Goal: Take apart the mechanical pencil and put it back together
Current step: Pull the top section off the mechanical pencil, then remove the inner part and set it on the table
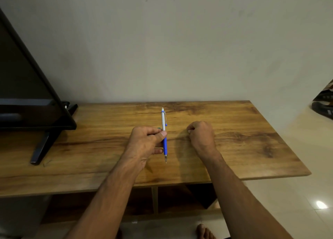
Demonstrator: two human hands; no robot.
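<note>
Mechanical pencil (165, 145): fully assembled, pinched at mid-barrel between thumb and forefinger of left grip (144, 141); remaining fingers curled behind the barrel. White upper half with clip and push-button extending beyond the grip, toward the wall (180, 40). Blue lower half and metal tip projecting from the near side of the grip, toward the body. Held over the counter (243, 148); cannot tell whether the tip touches the wood.

Right grip (201, 132): closed into a fist, knuckles up, resting on the counter just right of the left grip, apart from the pencil. Nothing visible inside it.

Far left of both grips: dark screen (27, 94) on a black stand foot (41, 148), same counter. Nearer than the grips, past the counter edge: bare toes (203, 231) on pale floor (288, 193).
</note>
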